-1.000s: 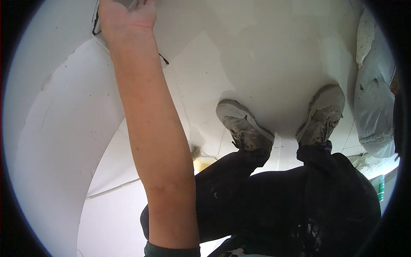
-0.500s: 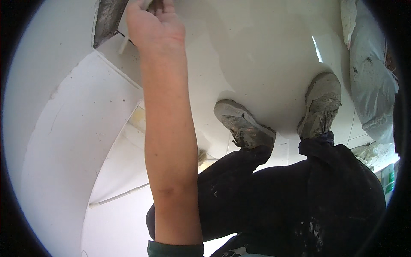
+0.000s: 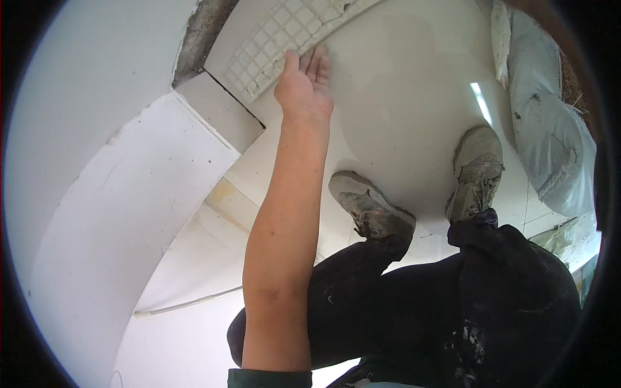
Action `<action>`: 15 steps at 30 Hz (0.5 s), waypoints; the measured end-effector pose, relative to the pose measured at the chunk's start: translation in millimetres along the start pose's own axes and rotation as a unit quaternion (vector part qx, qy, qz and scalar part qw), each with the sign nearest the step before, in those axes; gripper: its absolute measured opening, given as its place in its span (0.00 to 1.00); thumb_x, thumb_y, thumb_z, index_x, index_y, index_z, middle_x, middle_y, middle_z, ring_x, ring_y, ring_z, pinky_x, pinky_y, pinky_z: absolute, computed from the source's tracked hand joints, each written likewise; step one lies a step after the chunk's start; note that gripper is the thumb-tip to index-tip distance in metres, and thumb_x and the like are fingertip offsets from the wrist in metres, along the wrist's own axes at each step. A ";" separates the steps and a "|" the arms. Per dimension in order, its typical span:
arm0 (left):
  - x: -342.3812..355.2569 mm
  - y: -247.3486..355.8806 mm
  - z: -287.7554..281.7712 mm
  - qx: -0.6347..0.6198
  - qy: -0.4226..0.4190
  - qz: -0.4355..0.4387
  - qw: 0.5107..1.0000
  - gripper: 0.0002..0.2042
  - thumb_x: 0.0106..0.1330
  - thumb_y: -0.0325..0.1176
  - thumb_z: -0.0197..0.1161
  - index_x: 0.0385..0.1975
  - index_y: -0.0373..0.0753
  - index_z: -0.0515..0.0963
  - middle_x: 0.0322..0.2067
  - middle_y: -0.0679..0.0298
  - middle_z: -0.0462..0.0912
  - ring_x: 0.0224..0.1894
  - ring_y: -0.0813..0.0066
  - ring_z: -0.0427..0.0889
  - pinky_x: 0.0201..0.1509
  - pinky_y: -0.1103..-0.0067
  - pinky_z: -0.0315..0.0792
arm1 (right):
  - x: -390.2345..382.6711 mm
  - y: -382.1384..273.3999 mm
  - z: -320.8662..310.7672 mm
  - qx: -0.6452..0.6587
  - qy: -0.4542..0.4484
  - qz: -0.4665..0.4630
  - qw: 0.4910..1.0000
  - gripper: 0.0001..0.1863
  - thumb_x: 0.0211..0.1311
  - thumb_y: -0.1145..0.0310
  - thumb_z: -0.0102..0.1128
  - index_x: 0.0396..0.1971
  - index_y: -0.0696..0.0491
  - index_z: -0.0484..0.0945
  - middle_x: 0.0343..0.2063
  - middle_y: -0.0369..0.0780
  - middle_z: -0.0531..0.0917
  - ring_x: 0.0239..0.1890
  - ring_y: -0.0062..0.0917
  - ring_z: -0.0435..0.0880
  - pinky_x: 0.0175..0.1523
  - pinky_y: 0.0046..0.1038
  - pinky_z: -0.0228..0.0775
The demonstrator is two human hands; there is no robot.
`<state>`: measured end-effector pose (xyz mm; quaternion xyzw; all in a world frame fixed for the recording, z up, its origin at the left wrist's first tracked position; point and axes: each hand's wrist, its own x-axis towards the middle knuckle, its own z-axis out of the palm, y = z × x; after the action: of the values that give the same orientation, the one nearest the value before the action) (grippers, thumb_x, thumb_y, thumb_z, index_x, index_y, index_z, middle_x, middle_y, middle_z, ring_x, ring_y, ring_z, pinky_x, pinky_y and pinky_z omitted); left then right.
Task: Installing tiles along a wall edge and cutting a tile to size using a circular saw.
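Grid-backed strip at the far side, poorly supported at its near edge

Left hand (image 3: 305,90): palm up, fingers part-curled, thumb and fingertips at the near edge of a pale, rigid strip with a raised square grid on its back (image 3: 268,45). Contact looks likely; cannot tell how firmly it is gripped. Right hand out of view.

Strip lies far and left of centre, slanting up to the right, running out of frame. Beside its left end, a flat grey-beige tile piece (image 3: 223,113); beyond that, a rough, dark grey recess (image 3: 199,42) at the foot of the smooth white wall (image 3: 110,58).

Risks, as judged: with fingers only at one edge, the strip could tip or slide; a brittle body would chip at a corner if it struck the tile piece. Fingers could be pinched against the glossy pale floor (image 3: 401,84) should it drop. The dusty grey left shoe (image 3: 372,204) stands nearer, apart from the strip; a long slide might reach it.
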<state>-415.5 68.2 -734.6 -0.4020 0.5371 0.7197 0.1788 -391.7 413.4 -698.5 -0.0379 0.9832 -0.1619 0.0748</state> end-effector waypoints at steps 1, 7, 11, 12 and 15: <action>0.3 3.4 -0.2 0.000 -0.006 0.004 1.000 0.16 0.75 0.36 0.51 0.52 0.29 0.67 0.46 0.52 0.78 0.44 0.63 0.81 0.41 0.73 0.78 | 0.1 -12.5 -5.7 0.008 -0.026 0.046 0.999 0.21 0.49 0.69 0.66 0.45 0.60 0.78 0.59 0.50 0.73 0.52 0.43 0.80 0.55 0.37 0.74; 3.2 6.6 -6.1 0.171 0.040 -0.034 0.984 0.13 0.73 0.40 0.55 0.46 0.36 0.70 0.38 0.57 0.79 0.37 0.67 0.81 0.33 0.73 0.73 | -6.7 -14.4 -7.1 0.021 -0.054 0.069 0.996 0.21 0.52 0.68 0.65 0.47 0.61 0.78 0.61 0.48 0.72 0.54 0.41 0.79 0.58 0.35 0.72; 24.6 40.6 -22.3 0.228 0.051 0.141 0.962 0.17 0.73 0.42 0.55 0.27 0.34 0.74 0.24 0.60 0.79 0.26 0.72 0.77 0.26 0.78 0.68 | -7.3 -19.3 -9.4 0.016 -0.036 0.075 0.996 0.20 0.53 0.68 0.64 0.46 0.61 0.79 0.62 0.48 0.72 0.55 0.40 0.79 0.59 0.35 0.72; 41.8 60.7 -29.7 0.152 0.043 0.167 0.973 0.15 0.74 0.40 0.53 0.31 0.33 0.73 0.28 0.58 0.79 0.27 0.72 0.77 0.28 0.77 0.71 | -6.7 -18.3 -10.4 0.018 -0.038 0.065 0.997 0.20 0.54 0.68 0.64 0.46 0.61 0.79 0.62 0.48 0.72 0.54 0.40 0.79 0.59 0.35 0.72; 66.6 118.5 -29.2 -0.066 0.089 0.211 0.971 0.14 0.75 0.33 0.44 0.45 0.26 0.68 0.43 0.52 0.76 0.39 0.67 0.78 0.40 0.71 0.79 | -11.0 -11.0 -6.3 0.015 -0.038 0.052 0.998 0.20 0.54 0.67 0.64 0.45 0.61 0.79 0.61 0.48 0.72 0.54 0.40 0.80 0.59 0.35 0.73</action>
<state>-526.8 -12.8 -714.3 -0.3531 0.5746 0.7365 -0.0526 -381.4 406.1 -687.7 0.0083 0.9778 -0.1711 0.1205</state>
